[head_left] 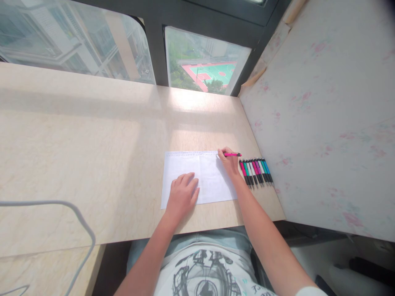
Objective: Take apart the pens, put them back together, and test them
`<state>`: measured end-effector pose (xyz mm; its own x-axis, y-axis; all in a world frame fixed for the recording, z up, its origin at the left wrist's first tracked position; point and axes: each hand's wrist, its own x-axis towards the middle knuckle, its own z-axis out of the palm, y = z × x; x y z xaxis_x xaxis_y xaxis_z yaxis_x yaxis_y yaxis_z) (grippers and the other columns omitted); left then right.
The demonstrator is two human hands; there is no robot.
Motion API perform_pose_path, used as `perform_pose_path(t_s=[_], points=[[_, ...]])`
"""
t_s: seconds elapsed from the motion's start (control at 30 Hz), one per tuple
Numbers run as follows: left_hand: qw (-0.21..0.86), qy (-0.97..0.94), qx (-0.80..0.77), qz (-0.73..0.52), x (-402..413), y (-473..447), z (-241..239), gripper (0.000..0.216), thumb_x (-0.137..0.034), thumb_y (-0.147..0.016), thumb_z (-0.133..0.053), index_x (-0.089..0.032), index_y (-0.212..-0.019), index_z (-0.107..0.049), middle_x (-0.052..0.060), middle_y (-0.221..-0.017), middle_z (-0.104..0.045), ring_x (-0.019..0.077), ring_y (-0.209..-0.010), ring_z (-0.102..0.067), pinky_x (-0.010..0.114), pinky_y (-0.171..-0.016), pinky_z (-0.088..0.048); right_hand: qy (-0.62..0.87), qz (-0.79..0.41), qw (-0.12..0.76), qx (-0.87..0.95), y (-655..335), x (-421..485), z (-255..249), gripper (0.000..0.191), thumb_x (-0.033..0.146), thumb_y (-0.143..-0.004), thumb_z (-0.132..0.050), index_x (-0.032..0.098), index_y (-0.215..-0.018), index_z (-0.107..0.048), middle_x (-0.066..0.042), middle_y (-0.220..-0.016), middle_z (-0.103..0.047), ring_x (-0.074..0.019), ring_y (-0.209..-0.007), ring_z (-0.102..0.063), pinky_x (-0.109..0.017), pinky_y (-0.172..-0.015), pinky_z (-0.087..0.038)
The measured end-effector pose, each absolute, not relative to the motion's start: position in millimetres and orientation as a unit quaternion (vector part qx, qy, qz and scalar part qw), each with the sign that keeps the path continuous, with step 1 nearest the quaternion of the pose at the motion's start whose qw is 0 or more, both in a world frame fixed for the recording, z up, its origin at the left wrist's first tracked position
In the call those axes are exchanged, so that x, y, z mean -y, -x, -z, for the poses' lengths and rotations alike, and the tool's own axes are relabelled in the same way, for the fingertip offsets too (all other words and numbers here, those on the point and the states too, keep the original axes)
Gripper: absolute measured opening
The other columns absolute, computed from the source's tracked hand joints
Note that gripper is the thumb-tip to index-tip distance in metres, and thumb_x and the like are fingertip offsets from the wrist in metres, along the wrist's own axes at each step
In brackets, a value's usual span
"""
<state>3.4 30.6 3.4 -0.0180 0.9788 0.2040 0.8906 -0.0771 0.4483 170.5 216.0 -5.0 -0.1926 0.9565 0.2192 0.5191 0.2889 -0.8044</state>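
Observation:
A white sheet of paper (210,181) lies on the table, with small rows of writing along its top edge and a faint crease down its middle. My left hand (184,190) rests on the lower left part of the sheet, fingers spread and holding nothing. Near the top right corner, my right hand (227,161) grips a pink pen (233,154) against the paper; its tip is hard to make out behind the fingers. Just right of that hand, several click pens (255,172) in pink, green, white, purple and blue lie in a row, tips toward me.
The pale table (77,156) runs up to a dark-framed window (157,45). A floral-papered wall (324,123) borders the table's right side. A grey cable (69,204) curves across the left front, over the table edge.

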Motion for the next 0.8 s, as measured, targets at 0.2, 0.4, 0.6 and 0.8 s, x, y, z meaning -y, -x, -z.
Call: perform_pose_path(t_s=[0.2,0.4,0.6,0.8], points=[[0.097,-0.693,-0.671,-0.245,-30.6,-3.2,-3.8,0.023,-0.026,-0.092,-0.051,-0.023,-0.111,-0.062,0.011,-0.133,-0.058,0.0297,-0.120,-0.050,0.048,-0.094,-0.041,0.517,-0.288,0.365,0.718,-169.3,-215.0,5.1,0.032,0.037,-0.090,-0.050,0.019,-0.064,-0.048,0.004,-0.060,-0.046,-0.0116,-0.059,-0.043,-0.025,-0.055,-0.028],[0.096,-0.692,-0.673,-0.244,-30.4,-3.1,-2.7,0.023,-0.026,-0.092,-0.051,-0.023,-0.112,-0.062,0.010,-0.133,-0.058,0.0295,-0.120,-0.050,0.047,-0.095,-0.041,0.524,-0.277,0.369,0.716,-168.4,-216.7,7.9,0.031,0.036,-0.088,-0.051,0.019,-0.062,-0.049,0.003,-0.058,-0.047,-0.0118,-0.058,-0.043,-0.026,-0.055,-0.028],[0.098,-0.692,-0.673,-0.242,-29.9,-3.2,-2.8,0.023,-0.026,-0.092,-0.050,-0.023,-0.112,-0.062,0.010,-0.134,-0.058,0.0294,-0.121,-0.049,0.047,-0.095,-0.040,0.530,-0.268,0.376,0.711,-168.6,-217.6,8.5,0.031,0.036,-0.088,-0.050,0.020,-0.062,-0.048,0.004,-0.057,-0.045,-0.0119,-0.057,-0.043,-0.025,-0.054,-0.028],[0.103,-0.689,-0.673,-0.248,-30.1,-3.1,-4.4,0.023,-0.025,-0.092,-0.050,-0.023,-0.112,-0.062,0.011,-0.133,-0.058,0.0296,-0.121,-0.049,0.048,-0.095,-0.041,0.532,-0.260,0.380,0.711,-168.9,-218.2,8.9,0.033,0.037,-0.089,-0.048,0.020,-0.061,-0.045,0.004,-0.056,-0.043,-0.0114,-0.056,-0.039,-0.026,-0.055,-0.027]])
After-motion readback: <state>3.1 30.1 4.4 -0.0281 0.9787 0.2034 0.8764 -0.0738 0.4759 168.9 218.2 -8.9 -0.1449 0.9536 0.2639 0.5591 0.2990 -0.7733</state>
